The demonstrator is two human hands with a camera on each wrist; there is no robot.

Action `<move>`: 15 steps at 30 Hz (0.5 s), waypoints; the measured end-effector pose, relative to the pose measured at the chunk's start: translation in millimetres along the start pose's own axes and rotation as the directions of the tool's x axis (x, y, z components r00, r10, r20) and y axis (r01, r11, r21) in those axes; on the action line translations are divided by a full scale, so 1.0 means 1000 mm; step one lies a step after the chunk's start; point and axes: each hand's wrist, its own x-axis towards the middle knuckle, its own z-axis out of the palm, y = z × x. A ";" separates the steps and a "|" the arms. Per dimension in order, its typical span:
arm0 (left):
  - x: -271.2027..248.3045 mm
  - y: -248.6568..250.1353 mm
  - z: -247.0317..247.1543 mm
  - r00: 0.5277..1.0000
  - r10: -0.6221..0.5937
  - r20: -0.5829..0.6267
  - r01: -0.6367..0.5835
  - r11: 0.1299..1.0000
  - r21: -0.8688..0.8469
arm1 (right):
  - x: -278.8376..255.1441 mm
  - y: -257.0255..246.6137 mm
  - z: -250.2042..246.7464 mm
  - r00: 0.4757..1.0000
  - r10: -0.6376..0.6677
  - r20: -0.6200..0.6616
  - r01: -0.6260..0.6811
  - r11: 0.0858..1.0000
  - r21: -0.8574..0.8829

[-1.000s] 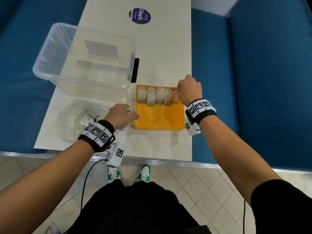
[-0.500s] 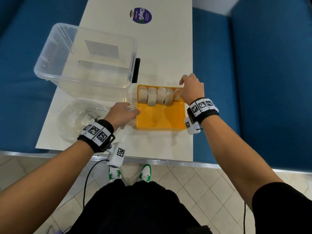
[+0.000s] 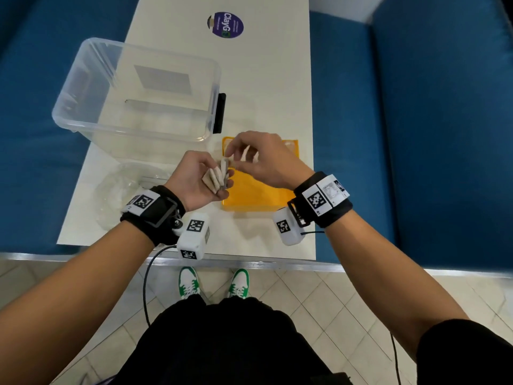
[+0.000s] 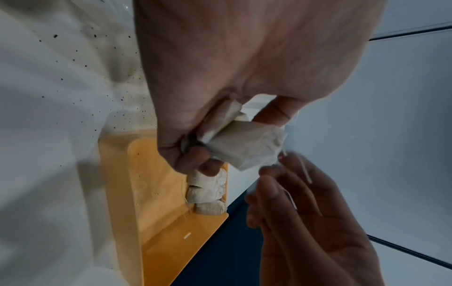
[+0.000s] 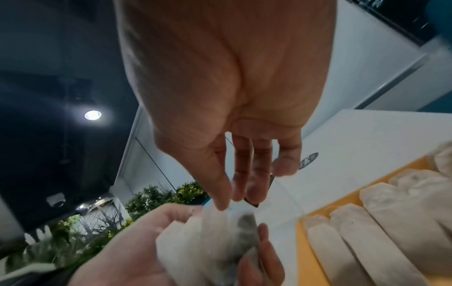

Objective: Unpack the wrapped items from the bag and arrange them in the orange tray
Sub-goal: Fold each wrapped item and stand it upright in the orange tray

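My left hand (image 3: 195, 180) is turned palm up just left of the orange tray (image 3: 258, 197) and grips a fanned bundle of wrapped items (image 3: 218, 176), pale paper sachets. In the left wrist view the bundle (image 4: 244, 144) sticks out between its curled fingers. My right hand (image 3: 236, 156) hovers over the tray with nearly straight fingers. Its thumb and forefinger tips touch the bundle's top edge (image 5: 220, 214). A row of several wrapped items (image 5: 381, 218) lies side by side along the tray's far end (image 4: 208, 191).
A crumpled clear plastic bag (image 3: 122, 187) lies on the white table (image 3: 263, 79) left of my left hand. A large clear plastic bin (image 3: 138, 93) stands behind it. A purple round sticker (image 3: 225, 25) marks the far table. Blue seats flank the table.
My left hand rose from the table beside the tray and turned palm up, showing the bundle. My right hand left the row in the tray and came left to the bundle.
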 end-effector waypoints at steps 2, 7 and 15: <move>-0.001 -0.002 0.002 1.000 0.017 0.010 -0.017 1.000 -0.006 | 0.000 -0.004 0.009 0.999 -0.018 0.034 0.019 0.999 -0.029; -0.004 -0.004 0.002 1.000 0.002 0.015 -0.002 0.999 0.047 | -0.001 -0.005 0.017 0.999 0.025 -0.023 -0.026 0.998 -0.059; -0.003 -0.004 -0.005 0.997 0.071 0.010 -0.072 0.991 0.117 | -0.004 0.001 -0.004 0.964 0.176 -0.201 -0.153 0.980 0.126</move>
